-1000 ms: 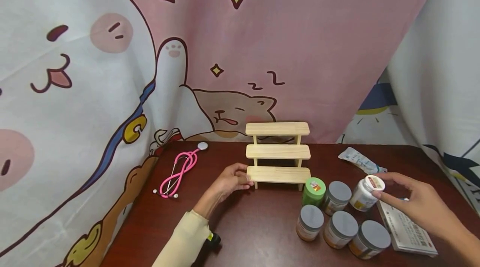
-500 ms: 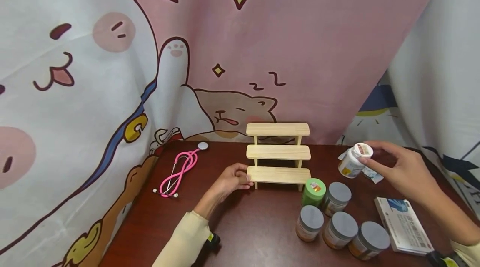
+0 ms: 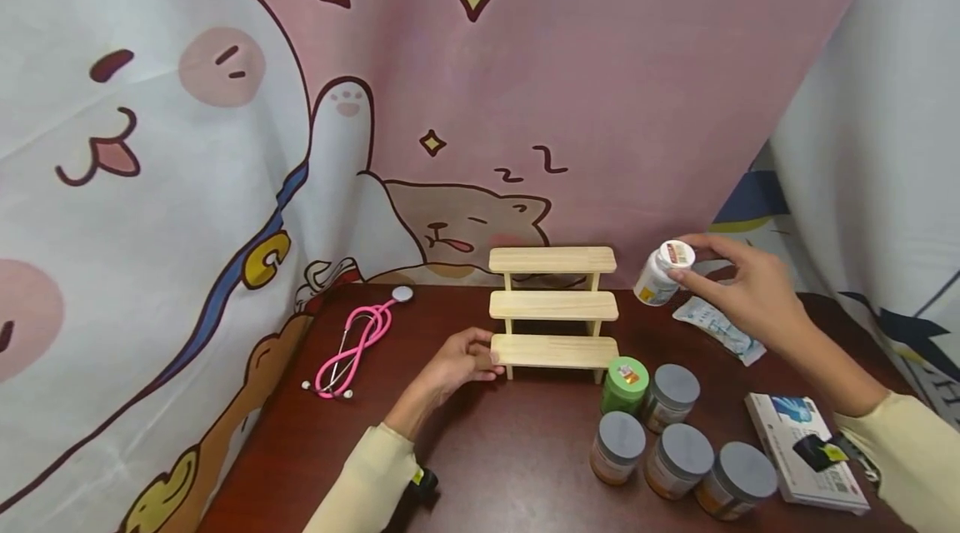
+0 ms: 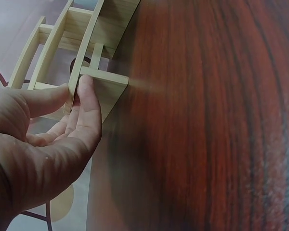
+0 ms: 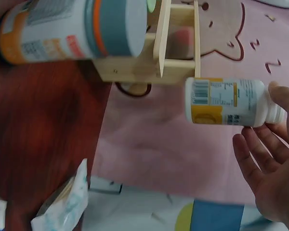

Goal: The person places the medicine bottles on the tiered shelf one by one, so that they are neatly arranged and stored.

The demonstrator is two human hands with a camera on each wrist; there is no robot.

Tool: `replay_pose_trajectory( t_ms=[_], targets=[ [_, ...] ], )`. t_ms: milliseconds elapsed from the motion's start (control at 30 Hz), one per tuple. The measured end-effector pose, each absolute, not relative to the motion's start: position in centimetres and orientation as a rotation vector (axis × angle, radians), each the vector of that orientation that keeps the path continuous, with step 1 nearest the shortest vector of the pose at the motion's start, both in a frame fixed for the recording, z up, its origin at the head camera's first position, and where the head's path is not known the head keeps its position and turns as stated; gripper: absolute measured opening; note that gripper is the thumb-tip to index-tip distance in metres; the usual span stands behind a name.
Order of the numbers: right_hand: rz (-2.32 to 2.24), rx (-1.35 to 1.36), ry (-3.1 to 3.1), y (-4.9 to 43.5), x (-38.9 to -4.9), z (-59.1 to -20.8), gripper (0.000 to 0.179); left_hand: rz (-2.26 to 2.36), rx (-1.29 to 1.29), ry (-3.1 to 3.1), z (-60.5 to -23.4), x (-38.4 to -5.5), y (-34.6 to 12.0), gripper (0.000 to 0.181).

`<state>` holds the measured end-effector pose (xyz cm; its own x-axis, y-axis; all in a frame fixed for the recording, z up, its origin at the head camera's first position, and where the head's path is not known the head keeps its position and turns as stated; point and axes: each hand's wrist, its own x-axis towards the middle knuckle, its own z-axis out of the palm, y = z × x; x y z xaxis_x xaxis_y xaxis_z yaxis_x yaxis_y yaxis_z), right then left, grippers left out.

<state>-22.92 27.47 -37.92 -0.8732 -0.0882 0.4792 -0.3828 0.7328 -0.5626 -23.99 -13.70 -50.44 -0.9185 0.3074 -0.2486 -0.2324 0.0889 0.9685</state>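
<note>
My right hand (image 3: 738,287) holds a small white pill bottle (image 3: 663,273) by its cap, thumb on one side and fingers on the other. The bottle hangs tilted in the air, just right of a three-step wooden display rack (image 3: 553,305). In the right wrist view the bottle's yellow-and-white label (image 5: 221,102) shows, with the cap end at the fingers. My left hand (image 3: 463,360) pinches the left end of the rack's lowest step. The left wrist view shows that thumb (image 4: 50,98) above the board and a finger under it. The rack's steps carry nothing.
A green-lidded jar (image 3: 626,386) and several grey-lidded jars (image 3: 678,460) stand before the rack's right side. Behind them lies a white-and-blue packet (image 3: 720,329); a flat white box (image 3: 806,450) lies at right. A pink stethoscope (image 3: 363,341) lies at left, and a printed curtain (image 3: 637,100) hangs behind.
My right hand has lifted the pill bottle from beside the jars and carried it up, back and left toward the rack. The left hand has stayed on the lowest step.
</note>
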Motion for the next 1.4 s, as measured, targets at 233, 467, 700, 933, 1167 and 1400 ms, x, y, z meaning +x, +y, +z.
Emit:
replay_pose_trajectory(
  t_ms=[233, 467, 700, 933, 1167, 1400],
  targets=[
    [0.930, 0.418, -2.464, 23.9, -24.2, -36.7, 0.049, 1.853, 0.089, 2.011, -50.4, -24.0, -13.7, 0.037],
    [0.998, 0.483, -2.442, 21.6, -26.0, -35.4, 0.049, 1.892, 0.092, 1.994, -50.4, -24.0, -13.7, 0.036],
    [1.083, 0.606, -2.376, 19.2, -28.2, -34.8, 0.042, 1.896, 0.078, 1.984, -50.4, -23.7, -13.7, 0.036],
    [1.156, 0.593, -2.348, 16.9, -29.8, -35.0, 0.043, 1.898, 0.095, 1.987, -50.5, -23.8, -13.6, 0.036],
    [1.246, 0.558, -2.372, 15.2, -30.4, -35.4, 0.042, 1.898, 0.107, 1.992, -50.5, -23.8, -13.5, 0.035],
    [1.265, 0.601, -2.393, 13.4, -31.0, -35.3, 0.043, 1.885, 0.105, 2.009, -50.5, -23.8, -13.7, 0.035]
  ],
)
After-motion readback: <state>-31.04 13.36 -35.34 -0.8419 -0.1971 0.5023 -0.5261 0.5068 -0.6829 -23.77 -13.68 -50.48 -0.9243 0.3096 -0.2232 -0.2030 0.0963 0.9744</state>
